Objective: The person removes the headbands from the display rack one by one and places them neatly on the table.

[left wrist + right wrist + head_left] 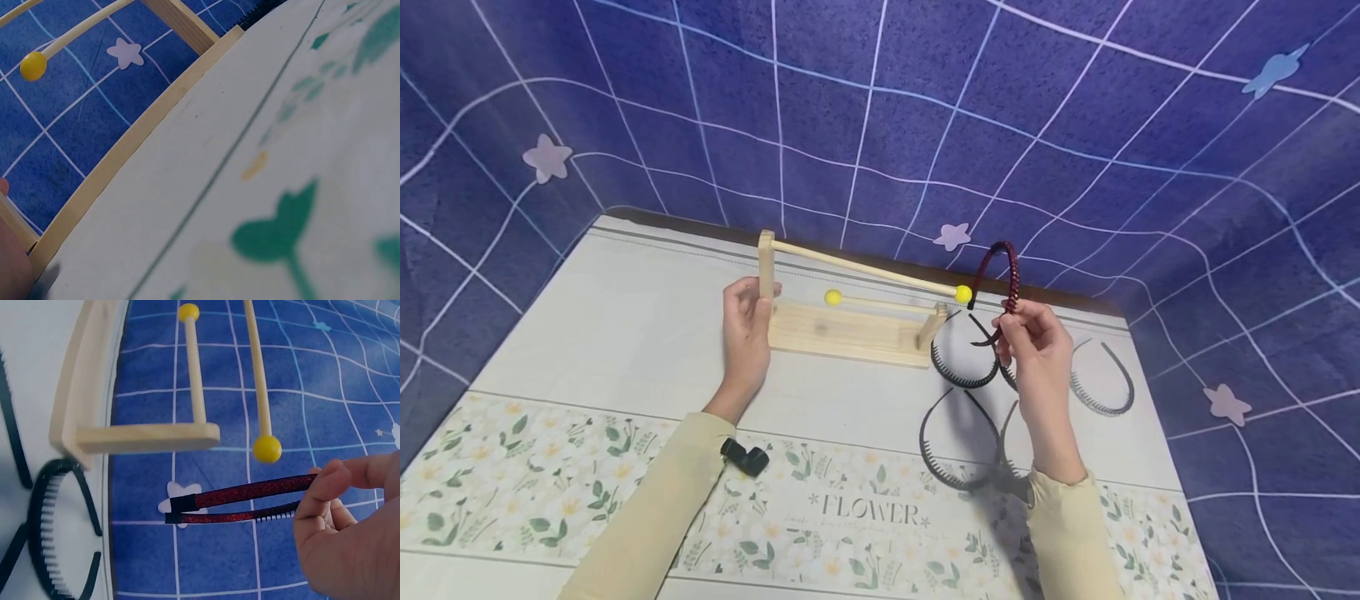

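Note:
A light wooden headband stand (850,335) has a flat base and two uprights, each bearing a rod with a yellow ball (963,294) on its free end. My left hand (747,337) grips the taller upright at the left end. Between thumb and fingers of my right hand (1037,346) is a dark red glittery headband (1014,279). It is held up off the table beside the long rod's ball. In the right wrist view, its two black-tipped ends (184,503) point toward the rods, with small comb teeth along the inner side.
Several black toothed headbands lie on the table to the right, among them one near the stand (964,383), one closer to me (955,482) and one at the far right (1105,410). A blue gridded cloth (850,108) hangs behind the white floral tabletop (625,350).

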A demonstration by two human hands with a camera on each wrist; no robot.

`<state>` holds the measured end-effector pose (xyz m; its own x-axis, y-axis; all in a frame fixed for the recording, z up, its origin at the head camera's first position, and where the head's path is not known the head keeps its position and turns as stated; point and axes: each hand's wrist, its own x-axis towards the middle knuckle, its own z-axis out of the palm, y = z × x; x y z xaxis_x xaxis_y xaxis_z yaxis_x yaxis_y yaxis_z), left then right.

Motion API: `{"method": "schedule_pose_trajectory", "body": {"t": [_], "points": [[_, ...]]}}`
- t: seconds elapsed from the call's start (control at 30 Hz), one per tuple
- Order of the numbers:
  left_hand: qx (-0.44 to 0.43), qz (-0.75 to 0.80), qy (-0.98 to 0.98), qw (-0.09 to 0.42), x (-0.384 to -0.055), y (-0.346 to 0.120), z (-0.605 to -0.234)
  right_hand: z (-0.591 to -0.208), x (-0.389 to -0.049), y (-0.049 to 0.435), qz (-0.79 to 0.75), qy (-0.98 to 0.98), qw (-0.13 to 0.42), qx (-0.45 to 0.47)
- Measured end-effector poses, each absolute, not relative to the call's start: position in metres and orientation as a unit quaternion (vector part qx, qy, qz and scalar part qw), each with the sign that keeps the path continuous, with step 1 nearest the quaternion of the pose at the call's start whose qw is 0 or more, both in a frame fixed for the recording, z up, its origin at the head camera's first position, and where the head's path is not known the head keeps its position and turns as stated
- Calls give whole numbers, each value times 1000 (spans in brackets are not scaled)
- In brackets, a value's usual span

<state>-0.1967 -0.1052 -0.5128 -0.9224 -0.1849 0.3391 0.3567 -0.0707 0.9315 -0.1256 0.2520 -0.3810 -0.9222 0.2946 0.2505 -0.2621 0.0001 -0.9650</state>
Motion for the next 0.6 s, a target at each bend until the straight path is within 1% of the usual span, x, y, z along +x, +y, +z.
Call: {"method": "schedule_pose_trajectory", "body": {"t": [0.17,0.37,0.6], "points": [[-63,-732,-653,186,-196,-106,-513,-386,-123,265,680,-708,188,-26],[-70,-730,-654,187,-197,-106,-513,-389,-114,287,644,-739,183,-72],[-71,-729,-655,187,-198,-106,-515,-392,-100,314,531,-821,171,-119]]}}
